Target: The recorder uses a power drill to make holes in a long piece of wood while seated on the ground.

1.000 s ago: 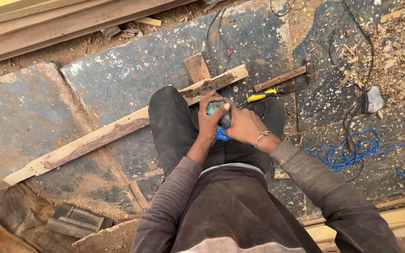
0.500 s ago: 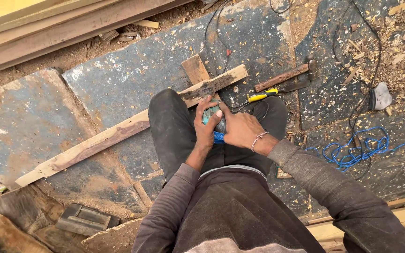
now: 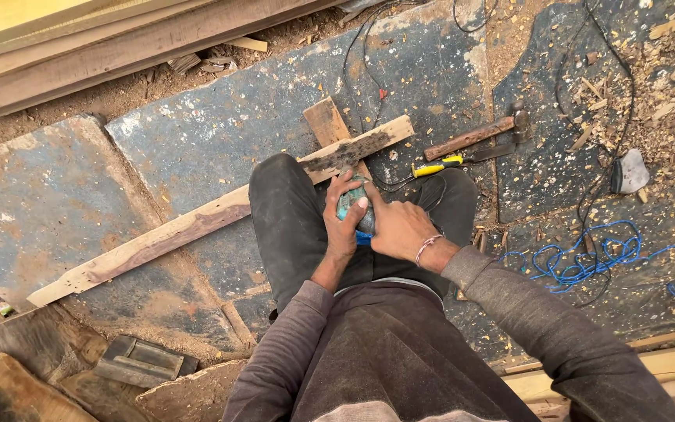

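Holding a small teal and blue power tool (image 3: 355, 205) with both hands, the person keeps it just above the lap, between the knees, near the end of a long wooden plank (image 3: 197, 227) that lies across the floor under the left leg. The left hand (image 3: 343, 223) wraps the tool from the left side with its fingers (image 3: 351, 187) curled closed over the top, and the right hand (image 3: 401, 228) covers it from the right, also closed on the body; how tight each grip is, I cannot tell. Most of the tool is hidden, so its exact kind is not clear. I judge it to be stiff, compact and moderately heavy for its size, with a hard plastic shell that can be slippery from dust, so the thick middle of the body looks the best place to hold, away from any working end. Only a dusty greenish top and a bright blue part below show. On the stone floor (image 3: 197, 133) beyond lie a hammer (image 3: 474, 137), a yellow-handled screwdriver (image 3: 451, 162), black cables (image 3: 587, 117) and a blue cord (image 3: 587, 262).
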